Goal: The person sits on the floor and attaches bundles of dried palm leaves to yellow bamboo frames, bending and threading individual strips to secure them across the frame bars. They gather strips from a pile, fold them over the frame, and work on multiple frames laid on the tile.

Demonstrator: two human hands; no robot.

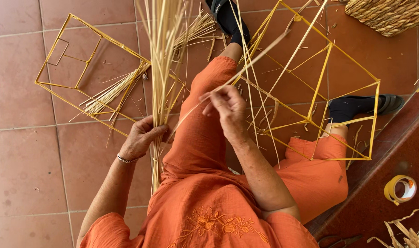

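My left hand (pixel 143 135) grips a thick upright bundle of pale straw stalks (pixel 162 59) beside my left knee. My right hand (pixel 228 108) is raised above my lap and pinches a single long straw strand (pixel 264 50) that runs up to the right. A yellow wire frame (pixel 331 82) rests over my right leg, with several loose strands crossing it. I sit in orange clothes with black shoes on a tiled floor.
A second yellow wire frame (pixel 78 69) lies on the red tiles at the left with straw (pixel 113 92) across it. A woven basket (pixel 388 16) stands at the top right. A roll of yellow tape (pixel 399 189) and straw scraps (pixel 409 234) lie on the step at the right.
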